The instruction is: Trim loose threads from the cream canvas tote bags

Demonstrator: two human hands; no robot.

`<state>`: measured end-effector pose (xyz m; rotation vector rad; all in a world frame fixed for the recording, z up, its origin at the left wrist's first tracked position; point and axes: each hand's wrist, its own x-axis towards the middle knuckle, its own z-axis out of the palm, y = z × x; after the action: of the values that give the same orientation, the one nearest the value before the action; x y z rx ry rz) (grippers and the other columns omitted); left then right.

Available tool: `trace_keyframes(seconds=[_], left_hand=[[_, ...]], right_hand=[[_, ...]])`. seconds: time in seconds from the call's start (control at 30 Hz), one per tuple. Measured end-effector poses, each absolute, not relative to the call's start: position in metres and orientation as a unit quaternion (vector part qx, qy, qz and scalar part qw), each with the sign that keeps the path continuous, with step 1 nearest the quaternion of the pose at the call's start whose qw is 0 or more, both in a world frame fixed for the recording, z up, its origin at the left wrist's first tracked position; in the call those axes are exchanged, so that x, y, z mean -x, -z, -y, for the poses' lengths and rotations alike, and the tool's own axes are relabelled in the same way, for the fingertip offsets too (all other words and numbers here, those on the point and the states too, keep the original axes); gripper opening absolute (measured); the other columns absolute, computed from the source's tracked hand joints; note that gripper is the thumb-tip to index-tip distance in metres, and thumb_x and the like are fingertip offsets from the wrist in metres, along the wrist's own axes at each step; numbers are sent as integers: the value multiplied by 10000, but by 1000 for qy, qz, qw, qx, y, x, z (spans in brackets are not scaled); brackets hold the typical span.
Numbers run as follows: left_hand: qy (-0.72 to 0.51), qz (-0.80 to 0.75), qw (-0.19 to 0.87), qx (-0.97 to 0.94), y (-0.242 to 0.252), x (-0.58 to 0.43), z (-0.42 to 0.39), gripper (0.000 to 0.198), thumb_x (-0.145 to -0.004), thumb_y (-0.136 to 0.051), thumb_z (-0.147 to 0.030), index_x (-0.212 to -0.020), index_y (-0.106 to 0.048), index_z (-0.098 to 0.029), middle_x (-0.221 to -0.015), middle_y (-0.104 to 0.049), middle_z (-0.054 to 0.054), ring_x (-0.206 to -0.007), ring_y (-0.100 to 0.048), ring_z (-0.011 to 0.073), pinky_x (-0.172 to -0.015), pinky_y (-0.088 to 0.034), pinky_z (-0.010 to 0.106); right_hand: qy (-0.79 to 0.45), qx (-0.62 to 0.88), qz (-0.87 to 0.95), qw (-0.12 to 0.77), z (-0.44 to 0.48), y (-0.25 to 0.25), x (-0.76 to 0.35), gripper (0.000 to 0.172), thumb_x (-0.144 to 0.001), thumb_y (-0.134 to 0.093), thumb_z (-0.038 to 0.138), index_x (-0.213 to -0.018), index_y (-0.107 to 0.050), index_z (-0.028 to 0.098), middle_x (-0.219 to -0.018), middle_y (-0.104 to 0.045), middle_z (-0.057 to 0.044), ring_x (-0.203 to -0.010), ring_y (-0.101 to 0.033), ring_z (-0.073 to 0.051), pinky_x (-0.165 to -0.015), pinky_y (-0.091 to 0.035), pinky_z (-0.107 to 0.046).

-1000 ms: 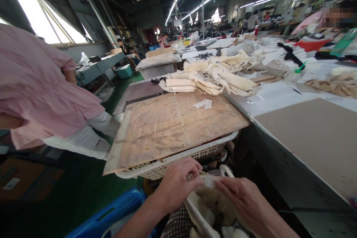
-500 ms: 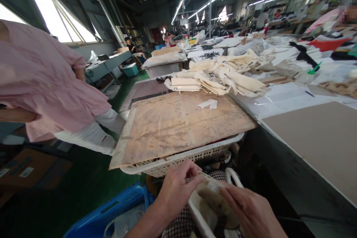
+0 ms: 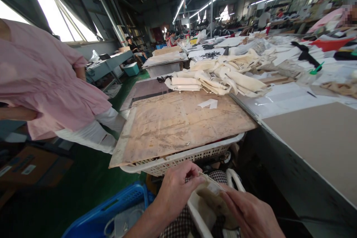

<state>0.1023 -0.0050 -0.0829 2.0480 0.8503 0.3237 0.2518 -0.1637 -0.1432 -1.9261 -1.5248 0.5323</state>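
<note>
Low in the view, both my hands are on a cream fabric piece (image 3: 205, 214) with a thick white edge; its full shape is cut off by the frame. My left hand (image 3: 178, 184) pinches the top edge between thumb and curled fingers. On the other side, my right hand (image 3: 248, 208) grips the same edge, its thumb partly hidden. Behind my right fingers a white padded loop (image 3: 235, 178) stands up; I cannot tell whether it belongs to the piece. Brown-and-white checked cloth (image 3: 178, 223) shows beneath.
Just ahead, a worn wooden board (image 3: 178, 126) lies over a white plastic basket (image 3: 164, 165). A blue basket (image 3: 111, 208) sits at lower left. Cream fabric pieces (image 3: 217, 76) are heaped beyond the board. A table (image 3: 315, 134) runs along the right; a person in pink (image 3: 52, 81) stands left.
My hands keep their hold on the fabric piece with only a slight shift. The camera view has moved very little.
</note>
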Motion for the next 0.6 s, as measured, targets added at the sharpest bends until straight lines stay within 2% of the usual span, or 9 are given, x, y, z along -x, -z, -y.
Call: trace_keyframes(seconds=[0.13, 0.4, 0.6], left_hand=[[-134, -341, 393, -843, 79, -104, 7, 124, -784, -621, -148, -673, -586, -191, -767, -684, -25, -730, -613, 141, -684, -418, 247], [-141, -356, 363, -850, 78, -110, 10, 137, -740, -588, -106, -634, -574, -192, -719, -678, -16, -698, -614, 148, -659, -420, 255], [-130, -350, 406, -834, 76, -109, 7, 116, -756, -610, -140, -691, -533, -198, -729, -688, -29, -651, -600, 132, -622, -420, 244]], right_hand=[[-192, 725, 587, 306, 166, 144, -251, 375, -1013, -306, 404, -1205, -626, 360, -853, -762, 4, -759, -742, -183, -717, -595, -235], [-174, 717, 600, 308, 165, 144, -252, 414, -1013, -280, 418, -1257, -607, 342, -873, -775, -17, -748, -751, -197, -705, -600, -242], [-181, 703, 601, 334, 170, 133, -258, 352, -1003, -365, 404, -1173, -667, 343, -884, -785, -3, -747, -749, -166, -671, -579, -185]])
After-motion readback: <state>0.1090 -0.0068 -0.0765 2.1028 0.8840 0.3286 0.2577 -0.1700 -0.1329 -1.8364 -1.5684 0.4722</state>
